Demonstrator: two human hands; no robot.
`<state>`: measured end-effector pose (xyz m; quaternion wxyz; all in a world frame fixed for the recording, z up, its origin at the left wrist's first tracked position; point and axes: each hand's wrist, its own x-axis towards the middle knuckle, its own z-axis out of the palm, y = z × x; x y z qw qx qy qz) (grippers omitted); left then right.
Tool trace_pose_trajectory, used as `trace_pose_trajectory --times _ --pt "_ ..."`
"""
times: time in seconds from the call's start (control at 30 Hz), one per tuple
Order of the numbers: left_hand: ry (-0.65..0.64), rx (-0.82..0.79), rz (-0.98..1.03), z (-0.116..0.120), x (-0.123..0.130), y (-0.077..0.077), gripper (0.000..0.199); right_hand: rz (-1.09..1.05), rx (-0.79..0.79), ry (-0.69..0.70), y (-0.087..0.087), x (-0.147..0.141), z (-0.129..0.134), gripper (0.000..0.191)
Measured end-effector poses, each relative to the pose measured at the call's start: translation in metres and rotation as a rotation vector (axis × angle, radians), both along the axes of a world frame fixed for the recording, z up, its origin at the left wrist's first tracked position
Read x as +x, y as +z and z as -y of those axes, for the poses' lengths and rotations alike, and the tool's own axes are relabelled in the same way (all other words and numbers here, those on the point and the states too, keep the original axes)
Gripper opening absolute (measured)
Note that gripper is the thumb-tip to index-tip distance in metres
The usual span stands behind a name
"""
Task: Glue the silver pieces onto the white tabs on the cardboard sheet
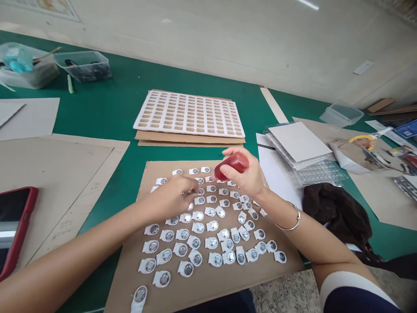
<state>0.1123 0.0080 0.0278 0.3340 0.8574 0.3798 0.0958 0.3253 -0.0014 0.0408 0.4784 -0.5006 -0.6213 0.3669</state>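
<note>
My right hand [246, 176] is wrapped round a small red bottle [232, 166], tilted with its lower end toward the cardboard sheet [182, 295]. Over the left part of that sheet is my left hand [177, 195], fingers curled and pinched together; what they hold, if anything, is hidden. Both hands are above rows of small white tabs, each bearing a round silvery metal disc [186, 269]. These tabs cover much of the sheet, in loose rows on the left and closer together on the right [241, 256]. My left hand hides some of them.
Behind the sheet, a white grid tray [189, 114] lies on cardboard. Clear plastic boxes [84, 65] stand at the back left. A red-cased phone [19, 226] is at the left edge. To the right are stacked white boards [299, 143] and a dark brown cloth [335, 213].
</note>
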Motion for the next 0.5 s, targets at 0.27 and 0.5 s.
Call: trace_pose_trajectory --times 0.27,0.5 --pt "0.052 -0.337 0.100 -0.031 0.003 0.004 0.010 -0.033 0.006 0.036 -0.037 0.009 0.028 0.026" --pt "0.082 -0.380 0.147 -0.034 -0.003 -0.005 0.012 0.104 0.192 0.059 -0.054 0.001 0.035 0.031"
